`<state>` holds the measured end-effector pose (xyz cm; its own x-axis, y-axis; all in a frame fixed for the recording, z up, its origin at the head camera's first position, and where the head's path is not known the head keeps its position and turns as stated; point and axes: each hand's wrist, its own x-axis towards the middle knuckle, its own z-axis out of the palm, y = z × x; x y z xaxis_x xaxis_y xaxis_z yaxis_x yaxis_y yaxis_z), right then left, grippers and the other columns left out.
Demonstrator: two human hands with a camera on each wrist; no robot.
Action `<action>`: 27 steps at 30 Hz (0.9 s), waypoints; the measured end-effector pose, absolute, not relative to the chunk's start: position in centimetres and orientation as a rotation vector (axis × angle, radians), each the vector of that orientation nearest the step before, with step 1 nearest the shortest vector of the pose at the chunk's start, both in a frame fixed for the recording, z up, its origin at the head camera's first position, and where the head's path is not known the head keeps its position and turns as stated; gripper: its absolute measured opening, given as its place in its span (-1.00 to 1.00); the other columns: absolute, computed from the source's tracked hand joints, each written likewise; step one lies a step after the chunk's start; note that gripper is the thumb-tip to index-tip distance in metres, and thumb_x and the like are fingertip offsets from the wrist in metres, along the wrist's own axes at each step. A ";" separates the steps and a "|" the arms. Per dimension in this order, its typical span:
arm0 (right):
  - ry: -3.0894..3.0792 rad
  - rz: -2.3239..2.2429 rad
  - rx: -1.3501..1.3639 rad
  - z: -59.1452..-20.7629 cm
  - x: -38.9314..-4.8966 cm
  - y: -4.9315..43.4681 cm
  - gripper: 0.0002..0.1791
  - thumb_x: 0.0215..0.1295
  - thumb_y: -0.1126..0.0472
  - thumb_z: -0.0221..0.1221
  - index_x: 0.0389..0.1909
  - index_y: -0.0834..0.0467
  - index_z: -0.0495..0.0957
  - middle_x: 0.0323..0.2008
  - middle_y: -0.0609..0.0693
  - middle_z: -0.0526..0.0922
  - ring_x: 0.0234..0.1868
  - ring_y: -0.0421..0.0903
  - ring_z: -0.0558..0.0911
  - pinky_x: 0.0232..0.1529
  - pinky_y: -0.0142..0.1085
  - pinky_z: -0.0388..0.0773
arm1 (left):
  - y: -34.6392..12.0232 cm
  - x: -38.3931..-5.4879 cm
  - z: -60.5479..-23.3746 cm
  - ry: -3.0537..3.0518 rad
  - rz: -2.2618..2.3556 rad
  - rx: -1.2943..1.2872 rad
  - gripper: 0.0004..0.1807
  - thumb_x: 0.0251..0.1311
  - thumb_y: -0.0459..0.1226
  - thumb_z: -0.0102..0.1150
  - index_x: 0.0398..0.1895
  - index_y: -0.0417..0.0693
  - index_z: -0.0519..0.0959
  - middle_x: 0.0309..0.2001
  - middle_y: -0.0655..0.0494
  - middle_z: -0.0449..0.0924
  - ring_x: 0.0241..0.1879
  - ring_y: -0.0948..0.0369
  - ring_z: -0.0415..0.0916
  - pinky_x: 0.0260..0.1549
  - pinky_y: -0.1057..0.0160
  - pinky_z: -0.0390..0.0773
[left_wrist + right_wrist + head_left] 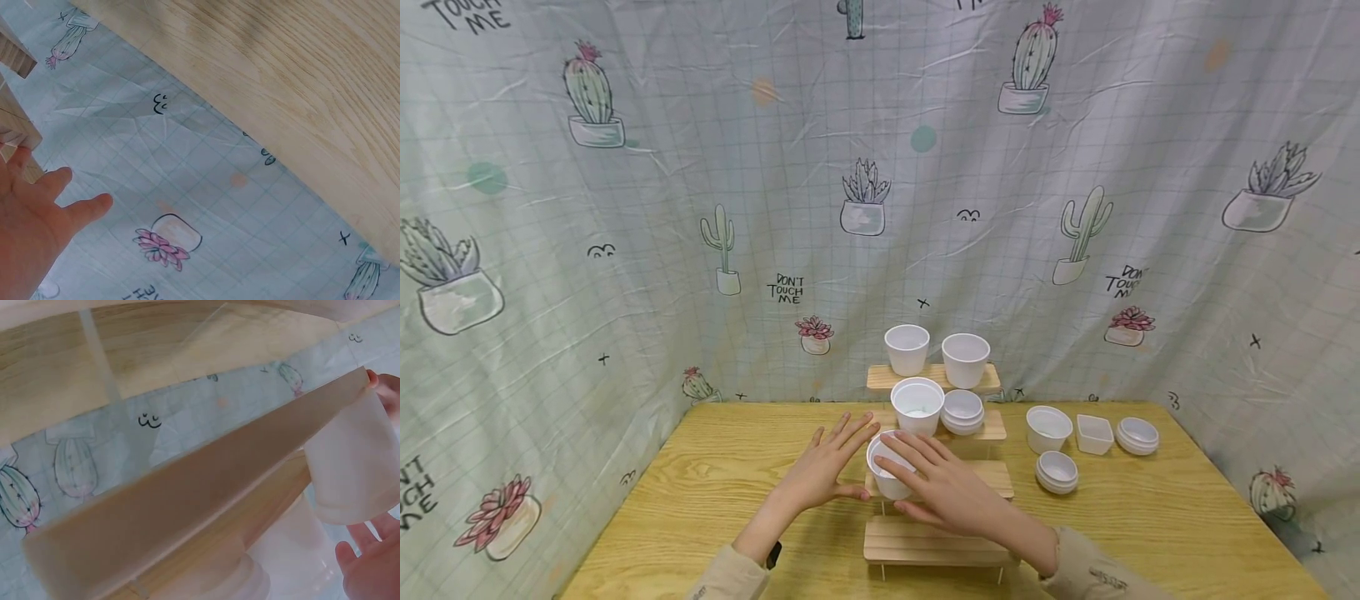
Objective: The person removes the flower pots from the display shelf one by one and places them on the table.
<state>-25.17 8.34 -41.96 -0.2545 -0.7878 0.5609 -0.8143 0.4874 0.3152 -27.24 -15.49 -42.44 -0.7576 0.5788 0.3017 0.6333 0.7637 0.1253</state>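
A white round pot (887, 479) stands at the left end of a lower tier of the stepped wooden rack (992, 477). My right hand (943, 492) reaches over its right side with fingers long and loosely spread, hiding part of its rim. In the right wrist view, the fingers (365, 540) of that hand are close to the rim of the pot (353, 462). Beside the pot on the left, my left hand (823, 471) spreads its fingers, thumb close to the tier's left end. The left wrist view shows the left hand (37, 206) near the rack's edge, holding nothing.
Two white pots (966, 361) stand on the top tier. Below them are a white pot (917, 408) and a ridged bowl (962, 412). On the table's right are another pot (1048, 429), a square dish (1094, 434) and two ridged bowls (1057, 472). A cactus-print curtain (775, 208) hangs behind.
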 end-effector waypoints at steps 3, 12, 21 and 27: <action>-2.072 0.043 1.308 -42.0 -25.4 8.0 -0.24 0.11 -0.09 0.13 0.32 0.05 0.12 0.32 0.12 0.18 0.32 0.04 0.20 0.27 -0.08 0.18 | -15.5 -27.3 -42.4 -2.716 -0.320 -0.953 0.04 -0.24 0.12 0.23 0.38 0.13 0.00 0.40 0.12 -0.04 0.36 -0.10 -0.10 0.08 -0.36 0.12; -2.096 0.031 1.313 -42.0 -26.0 7.7 -0.25 0.14 -0.10 0.10 0.32 0.07 0.10 0.32 0.13 0.18 0.30 0.04 0.24 0.26 -0.09 0.20 | -15.6 -27.3 -42.4 -2.711 -0.297 -0.957 0.03 -0.22 0.21 0.14 0.38 0.14 -0.02 0.40 0.11 -0.04 0.35 -0.13 -0.07 0.07 -0.36 0.15; -2.124 0.097 1.354 -42.2 -26.1 7.7 -0.26 0.15 -0.07 0.10 0.33 0.05 0.10 0.32 0.09 0.19 0.31 0.01 0.24 0.25 -0.10 0.22 | -15.5 -27.4 -42.4 -2.716 -0.298 -0.955 0.03 -0.23 0.24 0.12 0.38 0.17 -0.02 0.40 0.12 -0.03 0.35 -0.12 -0.07 0.08 -0.35 0.14; -2.123 0.078 1.359 -42.1 -26.2 7.7 -0.27 0.15 -0.08 0.10 0.32 0.03 0.11 0.30 0.09 0.21 0.30 0.00 0.25 0.23 -0.08 0.26 | -15.5 -27.3 -42.4 -2.714 -0.298 -0.950 0.04 -0.23 0.20 0.16 0.38 0.15 -0.01 0.40 0.11 -0.03 0.35 -0.13 -0.06 0.08 -0.35 0.14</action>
<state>-26.21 7.65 -42.13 -0.2873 -0.8051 0.5188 -0.8411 0.4713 0.2656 -27.32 -15.52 -42.43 -0.7560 0.5818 0.2999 0.6330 0.7665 0.1088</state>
